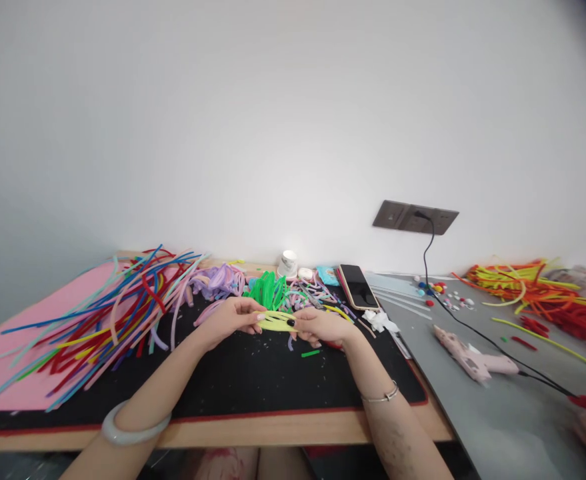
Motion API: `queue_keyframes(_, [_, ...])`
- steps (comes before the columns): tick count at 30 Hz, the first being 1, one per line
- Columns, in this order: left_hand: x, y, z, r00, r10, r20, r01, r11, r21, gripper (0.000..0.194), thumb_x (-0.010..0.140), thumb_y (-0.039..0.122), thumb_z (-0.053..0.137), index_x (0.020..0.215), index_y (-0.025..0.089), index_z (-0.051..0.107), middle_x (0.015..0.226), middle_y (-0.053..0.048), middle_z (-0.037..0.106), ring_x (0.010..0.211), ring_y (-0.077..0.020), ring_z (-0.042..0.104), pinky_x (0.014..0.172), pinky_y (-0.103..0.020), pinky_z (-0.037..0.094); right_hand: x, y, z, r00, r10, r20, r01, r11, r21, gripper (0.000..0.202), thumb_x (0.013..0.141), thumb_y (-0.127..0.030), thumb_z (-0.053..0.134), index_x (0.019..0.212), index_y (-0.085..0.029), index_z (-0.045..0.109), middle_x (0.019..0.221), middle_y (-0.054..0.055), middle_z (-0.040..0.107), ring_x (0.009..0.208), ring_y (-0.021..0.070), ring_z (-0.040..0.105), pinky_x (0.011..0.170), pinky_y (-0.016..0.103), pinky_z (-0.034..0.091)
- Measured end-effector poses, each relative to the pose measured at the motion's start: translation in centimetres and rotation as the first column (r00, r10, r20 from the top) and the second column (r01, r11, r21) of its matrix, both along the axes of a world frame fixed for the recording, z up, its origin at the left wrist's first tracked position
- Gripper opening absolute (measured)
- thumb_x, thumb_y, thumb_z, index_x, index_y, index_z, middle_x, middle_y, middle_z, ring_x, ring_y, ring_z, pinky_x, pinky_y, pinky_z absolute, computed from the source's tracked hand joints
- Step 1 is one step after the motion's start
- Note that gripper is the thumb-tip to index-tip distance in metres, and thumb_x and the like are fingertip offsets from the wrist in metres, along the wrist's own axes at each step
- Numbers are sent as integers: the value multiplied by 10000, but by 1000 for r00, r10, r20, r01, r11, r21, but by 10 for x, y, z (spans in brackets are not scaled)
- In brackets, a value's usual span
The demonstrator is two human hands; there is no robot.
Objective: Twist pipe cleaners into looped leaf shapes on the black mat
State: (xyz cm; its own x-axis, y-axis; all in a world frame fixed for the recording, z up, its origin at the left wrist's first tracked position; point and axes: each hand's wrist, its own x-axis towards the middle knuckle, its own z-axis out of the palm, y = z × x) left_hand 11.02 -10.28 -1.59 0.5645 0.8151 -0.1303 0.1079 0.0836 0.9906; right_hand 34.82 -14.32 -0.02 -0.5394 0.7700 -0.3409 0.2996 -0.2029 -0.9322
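The left hand (230, 320) and the right hand (323, 325) hold between them a bundle of yellow pipe cleaners (275, 321); the fingers (251, 320) of both are closed on its two ends; this bundle is above the black mat (253, 387) on the desk (253, 435); just behind it are green pipe cleaners (267, 291); to the right is a smartphone (360, 288), and farther a pink glue gun (473, 358); at the left lies a heap of multicoloured pipe cleaners (137, 317).

Yel. strips (275, 321) w/ ends hidden

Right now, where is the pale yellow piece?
In the head view, the piece is below centre, between the left hand and right hand, near the green bundle.
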Motion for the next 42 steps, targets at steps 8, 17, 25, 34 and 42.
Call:
queue_keyframes(8, [2,-3,-5,999,5,37,-2,996,-91,324,734,430,628,832,122,614,623,-20,645,600,-119,626,596,-211,503,-1,0,-2,998,17,52,-20,997,73,283,870,-379,452,779,-136,563,515,-77,316,376,29,258,358,165,253])
queue_keyframes(17, [2,-3,-4,989,-76,-125,73,997,-29,283,676,391,667,796,135,652,629,-38,694,605,-137,651,610,-211,507,1,-1,7,998,-14,68,6,993,115,253,850,-366,456,714,-155,489,512,-82,322,361,27,255,336,158,247])
queue_keyframes(25, [2,-1,-5,979,-71,-188,88,993,80,218,689,394,616,723,179,616,608,12,684,626,-152,660,614,-226,503,-3,-1,6,966,-139,219,70,953,294,102,818,-255,443,748,-183,429,521,-79,370,378,42,271,364,174,219])
queue_keyframes(34, [8,-4,-1,981,-15,-194,44,988,147,154,704,347,554,673,204,505,504,45,619,499,-128,596,536,-218,463,-12,0,5,948,-242,209,90,828,554,98,837,-182,366,743,-196,388,580,-57,378,521,87,357,519,207,293])
queue_keyframes(42, [5,-1,-4,992,-18,-128,30,995,95,192,701,382,579,702,199,521,525,39,620,511,-125,596,548,-221,460,-8,1,10,951,-215,223,47,812,582,119,854,-223,383,741,-192,402,603,-44,389,558,98,368,537,212,294])
